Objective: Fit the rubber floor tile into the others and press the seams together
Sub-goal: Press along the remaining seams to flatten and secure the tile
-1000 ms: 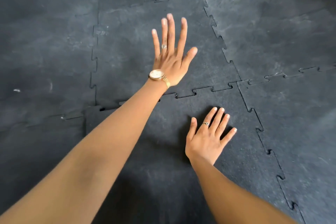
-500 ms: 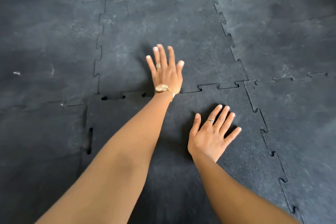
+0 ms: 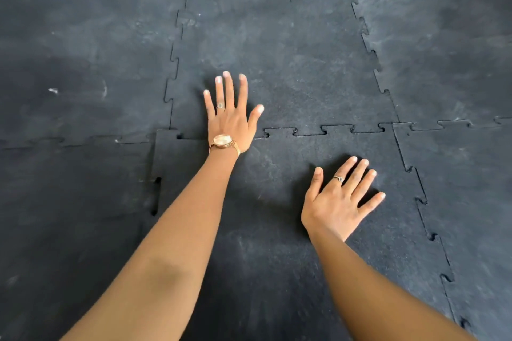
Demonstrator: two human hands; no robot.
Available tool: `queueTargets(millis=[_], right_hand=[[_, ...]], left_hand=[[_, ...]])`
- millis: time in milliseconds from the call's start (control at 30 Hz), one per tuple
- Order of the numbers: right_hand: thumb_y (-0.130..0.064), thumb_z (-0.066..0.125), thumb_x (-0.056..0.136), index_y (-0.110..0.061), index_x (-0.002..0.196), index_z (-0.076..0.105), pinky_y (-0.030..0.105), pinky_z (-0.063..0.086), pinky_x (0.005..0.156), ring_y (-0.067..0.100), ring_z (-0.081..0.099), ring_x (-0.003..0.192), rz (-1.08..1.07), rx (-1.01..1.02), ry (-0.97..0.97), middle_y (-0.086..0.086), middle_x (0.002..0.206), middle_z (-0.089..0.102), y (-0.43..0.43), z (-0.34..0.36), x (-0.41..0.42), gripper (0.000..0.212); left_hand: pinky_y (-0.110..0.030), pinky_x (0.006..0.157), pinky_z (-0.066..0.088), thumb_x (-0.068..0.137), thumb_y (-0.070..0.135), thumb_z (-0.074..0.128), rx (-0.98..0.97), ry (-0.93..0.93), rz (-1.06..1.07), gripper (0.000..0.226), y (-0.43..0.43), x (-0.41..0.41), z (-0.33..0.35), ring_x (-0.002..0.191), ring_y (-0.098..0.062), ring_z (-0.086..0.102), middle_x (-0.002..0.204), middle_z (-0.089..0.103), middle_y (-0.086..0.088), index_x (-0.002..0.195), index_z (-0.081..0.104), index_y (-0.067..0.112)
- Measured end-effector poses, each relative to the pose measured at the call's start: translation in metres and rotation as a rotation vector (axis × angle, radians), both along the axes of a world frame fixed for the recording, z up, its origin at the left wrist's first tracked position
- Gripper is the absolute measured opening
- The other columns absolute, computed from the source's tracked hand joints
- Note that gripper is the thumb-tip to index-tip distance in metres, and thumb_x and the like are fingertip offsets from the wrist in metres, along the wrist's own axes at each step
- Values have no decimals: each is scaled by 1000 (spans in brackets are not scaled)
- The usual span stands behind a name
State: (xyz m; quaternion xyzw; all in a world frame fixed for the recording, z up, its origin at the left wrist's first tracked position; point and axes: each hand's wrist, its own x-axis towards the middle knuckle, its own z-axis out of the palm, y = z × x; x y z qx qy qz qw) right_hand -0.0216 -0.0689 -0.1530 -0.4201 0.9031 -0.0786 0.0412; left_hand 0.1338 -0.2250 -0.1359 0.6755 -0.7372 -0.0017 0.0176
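A dark rubber floor tile (image 3: 271, 174) with puzzle-tooth edges lies under both my arms, among other tiles of the same kind. My left hand (image 3: 231, 116), with a watch and a ring, lies flat and spread across the tile's far seam (image 3: 310, 131); its fingers reach onto the tile beyond (image 3: 277, 50). My right hand (image 3: 339, 201), also ringed, rests flat with fingers apart on the tile's right half. The far seam looks closed to the right of my left hand. Gaps show at the far-left corner (image 3: 180, 135) and along the left edge (image 3: 156, 196), where the tile stands slightly proud.
Dark interlocking rubber tiles cover the whole floor in view. A toothed seam (image 3: 415, 183) runs down the right side of the tile I press. More seams run away at the top left (image 3: 173, 63) and top right (image 3: 371, 50). Pale scuff marks (image 3: 52, 90) dot the left.
My left hand has come down from mid-air and now lies flat on the far seam, a little left of where it hung. My right hand has stayed flat on the tile.
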Motion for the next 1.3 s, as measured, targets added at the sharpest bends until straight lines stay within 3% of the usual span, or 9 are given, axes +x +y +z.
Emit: queueTargets(millis=[267, 367, 467, 567, 700, 800, 867, 1033, 1300], right_hand=[[-51, 10, 99, -11, 155, 0, 60, -4, 118, 27, -4, 151, -54, 57, -21, 8, 164, 1, 0, 4, 6, 69], [-47, 21, 101, -6, 154, 2, 67, -3, 115, 31, -3, 151, -227, 85, -131, 14, 164, 2, -13, 11, 52, 69], [-49, 22, 101, -6, 154, 9, 70, 1, 113, 37, 1, 150, -168, 87, -125, 23, 161, 6, -10, 13, 99, 70], [-50, 23, 100, -8, 154, 11, 71, 2, 112, 40, 3, 149, -201, 79, -122, 24, 161, 8, -14, 8, 102, 70], [-52, 20, 100, -10, 155, 5, 71, 0, 113, 38, -3, 150, -160, 93, -121, 21, 162, 3, -15, 10, 101, 70], [-52, 19, 100, -10, 155, 5, 71, 0, 112, 38, -4, 150, -174, 101, -124, 22, 162, 2, -14, 9, 100, 70], [-52, 17, 99, -10, 155, 5, 71, 0, 113, 38, -4, 150, -171, 98, -106, 22, 162, 2, -14, 6, 99, 70], [-53, 16, 99, -11, 155, 4, 70, 0, 113, 38, -3, 150, -165, 107, -84, 21, 162, 3, -13, 3, 99, 70], [-47, 17, 102, -2, 153, 4, 68, 0, 115, 35, -3, 150, -50, 74, -55, 24, 161, 1, -8, 5, 103, 70]], left_hand=[[-56, 118, -4, 95, 60, 0, 24, 59, 32, 75, -5, 3, -9, 150, -30, -8, 162, -4, -19, 156, -3, 17], [-57, 119, -3, 94, 60, 1, 44, 95, 25, 75, -8, 4, -2, 150, -31, -8, 162, -3, -19, 156, -3, 17], [-58, 118, -2, 92, 62, -2, 52, 82, 1, 78, -6, 2, -9, 150, -31, -10, 162, -3, -18, 156, -3, 16], [-61, 116, -5, 93, 65, 5, 108, 77, -26, 80, -11, 3, -9, 149, -32, -12, 162, -7, -15, 155, -5, 16], [-57, 117, -9, 98, 61, 12, 180, 232, -98, 77, -11, 10, 14, 147, -27, -21, 159, -24, -14, 154, -14, 15], [-55, 118, -9, 99, 59, 12, -105, 212, -169, 75, -7, 26, 36, 149, -30, -10, 161, -11, -18, 156, -1, 11], [-55, 117, -7, 100, 56, 12, -279, 154, -95, 73, -5, 37, 38, 150, -32, 1, 162, 3, -18, 155, 10, 7], [-56, 119, -2, 101, 54, 9, -22, 25, 111, 72, 12, 50, -5, 150, -29, -7, 163, -5, -13, 155, -3, 9], [-59, 118, -3, 98, 57, 5, 48, 36, 128, 71, 9, 51, -7, 150, -32, -4, 162, 1, -17, 156, 1, 15]])
